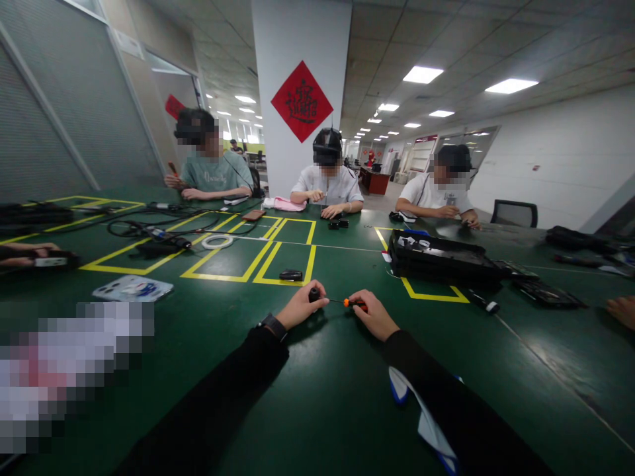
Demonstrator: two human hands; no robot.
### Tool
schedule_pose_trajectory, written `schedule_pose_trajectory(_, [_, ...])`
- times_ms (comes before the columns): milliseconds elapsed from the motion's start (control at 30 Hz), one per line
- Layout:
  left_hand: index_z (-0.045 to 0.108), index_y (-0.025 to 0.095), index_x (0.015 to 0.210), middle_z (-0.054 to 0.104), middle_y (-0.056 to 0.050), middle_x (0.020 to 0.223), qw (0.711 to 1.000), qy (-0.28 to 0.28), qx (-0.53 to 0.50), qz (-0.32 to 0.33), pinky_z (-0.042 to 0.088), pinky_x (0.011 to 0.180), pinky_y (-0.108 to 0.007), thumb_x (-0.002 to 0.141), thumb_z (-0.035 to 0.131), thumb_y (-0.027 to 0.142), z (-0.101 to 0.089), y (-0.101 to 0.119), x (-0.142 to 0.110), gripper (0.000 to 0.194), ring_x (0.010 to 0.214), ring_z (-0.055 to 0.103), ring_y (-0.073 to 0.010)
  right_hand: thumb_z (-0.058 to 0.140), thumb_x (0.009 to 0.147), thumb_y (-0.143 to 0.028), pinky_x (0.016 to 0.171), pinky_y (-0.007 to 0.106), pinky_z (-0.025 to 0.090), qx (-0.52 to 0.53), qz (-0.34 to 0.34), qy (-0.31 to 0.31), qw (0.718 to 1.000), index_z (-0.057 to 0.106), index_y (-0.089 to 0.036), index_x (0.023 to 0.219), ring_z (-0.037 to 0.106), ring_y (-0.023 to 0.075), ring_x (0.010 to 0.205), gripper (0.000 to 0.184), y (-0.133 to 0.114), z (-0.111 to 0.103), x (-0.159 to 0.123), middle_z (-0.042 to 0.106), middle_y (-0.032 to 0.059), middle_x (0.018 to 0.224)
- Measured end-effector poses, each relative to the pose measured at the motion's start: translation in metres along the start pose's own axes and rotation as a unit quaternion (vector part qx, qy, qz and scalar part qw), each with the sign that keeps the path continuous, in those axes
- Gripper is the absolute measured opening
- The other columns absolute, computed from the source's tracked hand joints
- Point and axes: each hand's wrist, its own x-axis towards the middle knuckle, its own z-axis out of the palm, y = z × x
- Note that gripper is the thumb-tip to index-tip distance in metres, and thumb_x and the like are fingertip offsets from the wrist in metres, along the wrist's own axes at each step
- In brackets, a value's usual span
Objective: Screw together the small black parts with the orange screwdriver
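Fingers of my left hand [300,307] are wrapped round a small black cylindrical part [313,295], whose exact kind I cannot make out. My right hand [373,313] grips a screwdriver [347,302] by its orange and black handle. Its thin shaft points left and reaches the fingertips of my left hand; whether the tip sits in the black part is hidden. Both hands are just above the green table [317,410]. Beyond them lies another black cylindrical piece [290,275], inside a yellow tape outline.
A black open case [441,259] stands to the right, with a black-and-white cylinder [483,303] near it. Cables [149,231], a white ring [217,242] and a phone [133,289] lie left. A blue-white item [421,410] is by my right forearm. Several people sit around the table.
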Motion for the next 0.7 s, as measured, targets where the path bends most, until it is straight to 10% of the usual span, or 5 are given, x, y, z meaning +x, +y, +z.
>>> schedule_pose_trajectory(700, [0.051,0.017,0.081,0.052,0.001,0.075,1.000,-0.009,0.003,0.001,0.039,0.066,-0.024,0.072,0.056,0.032,-0.0011,-0.0013,-0.0003,0.019,0.067,0.048,-0.0108,0.042,0.081,-0.014,0.081,0.031,0.037,-0.022,-0.025,-0.032,0.999,0.058,-0.017,0.089,0.048,0.0163,0.087,0.019,-0.0019,-0.0017,0.0000,0.056,0.0056,0.089])
